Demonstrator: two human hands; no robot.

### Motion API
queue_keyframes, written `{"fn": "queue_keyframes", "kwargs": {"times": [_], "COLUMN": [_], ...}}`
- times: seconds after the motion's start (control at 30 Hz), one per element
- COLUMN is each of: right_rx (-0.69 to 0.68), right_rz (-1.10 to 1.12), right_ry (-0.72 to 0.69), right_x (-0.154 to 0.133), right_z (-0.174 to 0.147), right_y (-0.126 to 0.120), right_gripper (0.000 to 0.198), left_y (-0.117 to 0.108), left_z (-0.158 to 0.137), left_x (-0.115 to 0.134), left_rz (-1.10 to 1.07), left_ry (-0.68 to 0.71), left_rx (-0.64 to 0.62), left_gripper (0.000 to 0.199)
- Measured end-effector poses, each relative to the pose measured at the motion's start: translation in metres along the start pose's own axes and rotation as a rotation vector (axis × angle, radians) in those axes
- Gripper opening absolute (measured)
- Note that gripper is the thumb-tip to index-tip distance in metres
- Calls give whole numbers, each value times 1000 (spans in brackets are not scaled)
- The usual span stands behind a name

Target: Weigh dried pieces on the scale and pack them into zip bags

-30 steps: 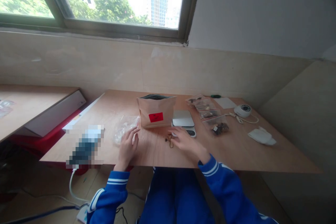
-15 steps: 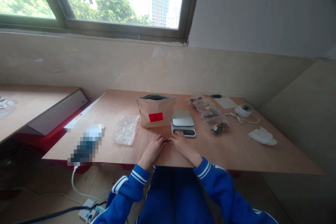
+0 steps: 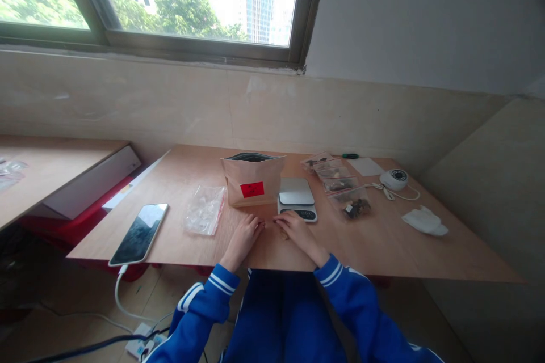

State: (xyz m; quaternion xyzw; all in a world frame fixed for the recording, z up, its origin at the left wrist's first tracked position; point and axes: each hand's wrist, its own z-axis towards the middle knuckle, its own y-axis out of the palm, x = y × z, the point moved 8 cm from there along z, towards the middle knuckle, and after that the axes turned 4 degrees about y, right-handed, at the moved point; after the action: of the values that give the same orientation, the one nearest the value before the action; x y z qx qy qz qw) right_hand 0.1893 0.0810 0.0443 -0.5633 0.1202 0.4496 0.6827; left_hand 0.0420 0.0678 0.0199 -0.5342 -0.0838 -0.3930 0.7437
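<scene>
My left hand (image 3: 246, 236) rests low over the table in front of a kraft paper pouch (image 3: 251, 173) with a red label and an open top. Its fingers are closed, and whatever is at the tips is too small to name. My right hand (image 3: 297, 232) is just in front of a white kitchen scale (image 3: 297, 198) with a steel plate. The thumb and fingertips are pinched together; any small thing in them cannot be made out. A short gap separates the two hands. Left of the pouch lies a clear zip bag (image 3: 205, 211) with transparent contents.
Zip bags of small dark parts (image 3: 351, 204) lie right of the scale. Farther right are a white dome camera (image 3: 394, 179) with its cable and a crumpled white cloth (image 3: 424, 221). A phone (image 3: 139, 235) on a charging cable lies near the table's left front edge.
My hands, which met at the fingertips around a small dark thing, have drawn apart. The left moved slightly left, and the right fingers rose a little. The pouch and scale stayed put.
</scene>
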Motion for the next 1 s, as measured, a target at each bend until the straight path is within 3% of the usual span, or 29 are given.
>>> {"fn": "queue_keyframes", "kwargs": {"times": [0.1, 0.17, 0.3, 0.4, 0.5, 0.67, 0.83, 1.0], "right_rx": [114, 194, 354, 384, 314, 135, 190, 321], "right_rz": [160, 215, 176, 88, -49, -174, -108, 48], "right_ry": [34, 0, -177, -304, -384, -389, -390, -299], "right_x": [-20, -45, -108, -141, -152, -138, -131, -109], "right_z": [16, 33, 78, 112, 135, 134, 111, 70], "right_y": [-30, -56, -107, -118, -105, -77, -86, -99], "right_gripper": [19, 18, 17, 16, 15, 16, 22, 26], "left_y": [-31, -65, -148, -190, -196, -174, -171, -174], "left_z": [4, 11, 31, 54, 84, 108, 106, 102], "left_x": [8, 20, 51, 68, 71, 53, 47, 50], "left_rz": [-16, -11, 76, 139, 224, 292, 285, 230], "left_ry": [4, 16, 1, -1, 1, -74, -122, -37], "left_rx": [147, 292, 674, 863, 798, 557, 523, 523], "left_gripper": [18, 16, 19, 22, 24, 23, 23, 23]}}
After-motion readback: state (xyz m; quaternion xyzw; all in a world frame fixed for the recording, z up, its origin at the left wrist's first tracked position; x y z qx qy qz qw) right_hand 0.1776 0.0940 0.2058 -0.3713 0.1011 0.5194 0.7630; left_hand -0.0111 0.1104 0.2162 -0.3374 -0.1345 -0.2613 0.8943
